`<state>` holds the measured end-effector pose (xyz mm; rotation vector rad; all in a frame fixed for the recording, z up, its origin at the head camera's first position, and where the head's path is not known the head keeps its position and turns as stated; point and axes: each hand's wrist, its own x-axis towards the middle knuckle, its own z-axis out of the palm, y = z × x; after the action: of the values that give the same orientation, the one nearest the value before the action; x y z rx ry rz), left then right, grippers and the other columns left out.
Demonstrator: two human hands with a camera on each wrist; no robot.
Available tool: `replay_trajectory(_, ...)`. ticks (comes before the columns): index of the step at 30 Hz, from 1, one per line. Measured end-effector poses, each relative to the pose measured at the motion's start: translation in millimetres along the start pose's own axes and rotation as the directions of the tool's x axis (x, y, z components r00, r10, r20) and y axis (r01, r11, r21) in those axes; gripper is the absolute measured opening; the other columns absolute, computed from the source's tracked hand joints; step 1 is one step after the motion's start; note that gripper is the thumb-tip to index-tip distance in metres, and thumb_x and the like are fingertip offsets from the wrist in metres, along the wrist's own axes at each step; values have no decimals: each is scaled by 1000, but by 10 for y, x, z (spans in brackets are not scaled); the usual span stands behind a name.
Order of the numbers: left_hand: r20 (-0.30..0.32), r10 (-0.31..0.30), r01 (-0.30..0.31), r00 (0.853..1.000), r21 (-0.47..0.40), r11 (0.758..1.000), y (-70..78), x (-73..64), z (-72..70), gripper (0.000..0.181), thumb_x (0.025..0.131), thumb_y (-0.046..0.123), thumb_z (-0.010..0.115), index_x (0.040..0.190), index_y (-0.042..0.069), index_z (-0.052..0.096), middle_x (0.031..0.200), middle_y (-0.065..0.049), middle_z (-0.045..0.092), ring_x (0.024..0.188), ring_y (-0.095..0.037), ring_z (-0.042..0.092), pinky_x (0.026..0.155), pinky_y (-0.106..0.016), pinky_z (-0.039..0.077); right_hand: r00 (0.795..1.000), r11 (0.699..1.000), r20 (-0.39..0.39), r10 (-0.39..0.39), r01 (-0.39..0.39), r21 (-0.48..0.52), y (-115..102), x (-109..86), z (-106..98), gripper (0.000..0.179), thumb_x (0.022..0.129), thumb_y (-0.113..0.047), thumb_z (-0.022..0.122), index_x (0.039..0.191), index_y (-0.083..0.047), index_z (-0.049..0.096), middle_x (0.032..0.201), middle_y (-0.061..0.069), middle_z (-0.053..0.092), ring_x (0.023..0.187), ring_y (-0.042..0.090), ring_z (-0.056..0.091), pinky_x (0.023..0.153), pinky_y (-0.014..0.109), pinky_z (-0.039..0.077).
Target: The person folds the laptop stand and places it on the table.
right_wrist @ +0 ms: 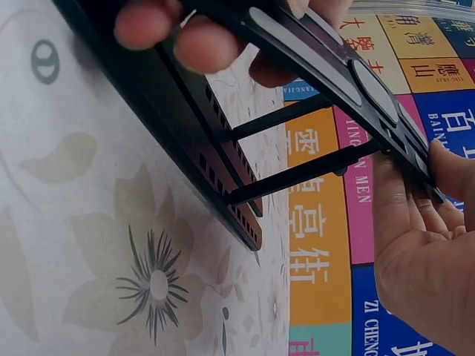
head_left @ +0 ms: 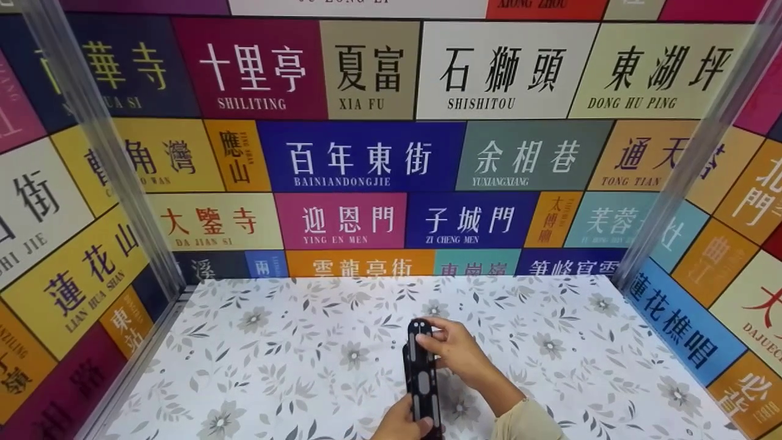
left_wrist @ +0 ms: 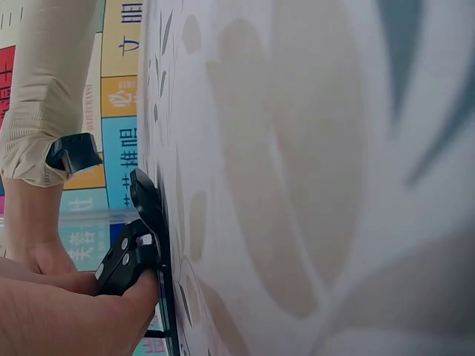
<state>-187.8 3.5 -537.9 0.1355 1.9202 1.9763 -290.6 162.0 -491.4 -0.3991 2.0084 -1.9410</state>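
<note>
A black folding laptop stand [head_left: 421,365] with grey pads stands over the tabletop, its length running away from me. In the right wrist view, its padded upper plate [right_wrist: 304,55] is raised above a slotted base [right_wrist: 185,144], with two thin support legs [right_wrist: 308,175] between them. My right hand [head_left: 455,348] pinches the far end of the upper plate, thumb on top and fingers beneath. At the near end my left hand [head_left: 403,420] grips the stand, its thumb lying on the top face. A hinge [left_wrist: 128,256] shows by the left fingers in the left wrist view.
The table [head_left: 293,366] wears a white cloth printed with grey flowers and leaves. Panels of colourful lettered signs [head_left: 360,156] rise behind it and at both sides. Clear plastic strips [head_left: 116,140] run up the two back corners.
</note>
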Motion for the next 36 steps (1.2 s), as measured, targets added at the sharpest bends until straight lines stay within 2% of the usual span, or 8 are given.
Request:
replay_trajectory(2,8,-11,12,1000,-13,1000,-2,3,9,35,86,-5,53,121,-2,49,89,-12,68,82,-24,68,74,-35,54,1000,1000,-5,-3,3,5,4,0,2,56,90,-21,62,140,-7,40,108,23,65,90,30,68,72,45,56)
replay_trajectory(8,10,5,-6,1000,31,999,-6,19,-5,41,86,-6,52,126,-3,47,91,-11,67,81,-23,68,74,-35,53,1000,1000,-16,-16,16,3,8,10,-3,54,89,-18,63,138,-6,43,107,25,65,88,31,68,70,46,56)
replay_trajectory(13,24,30,-30,999,35,999,-8,17,-19,37,85,-6,52,122,-3,48,90,-11,67,80,-23,67,74,-35,54,1000,1000,-24,-17,16,-17,11,16,-2,53,88,-19,65,135,-4,46,104,23,66,87,30,68,69,45,56)
replay_trajectory(19,31,-5,4,1000,38,999,14,4,-33,32,86,-6,50,118,-1,50,90,-11,67,81,-23,67,74,-35,53,997,999,-70,-16,14,-32,-2,-11,29,59,87,-21,66,138,-3,43,102,21,67,86,29,68,68,45,56)
replay_trajectory(24,47,-55,52,997,54,997,53,11,-57,35,88,-5,49,122,0,48,91,-10,66,83,-23,67,76,-36,53,995,999,-104,-6,1,-44,-7,-34,48,63,87,-22,66,140,-1,38,102,18,68,87,29,68,69,45,56)
replay_trajectory(30,79,-91,90,993,20,996,63,11,-102,36,88,-6,47,124,0,46,92,-10,64,84,-23,67,75,-37,53,990,997,-140,2,-13,-82,-87,-98,78,54,90,-19,62,137,-2,42,101,17,69,82,31,69,65,44,57)
replay_trajectory(36,99,-118,118,988,2,993,85,0,-142,32,91,-2,47,122,0,46,94,-11,63,85,-23,66,75,-37,53,979,983,-200,-37,0,-182,2,-78,66,49,88,-29,64,131,-8,51,96,12,70,76,25,69,58,40,57)
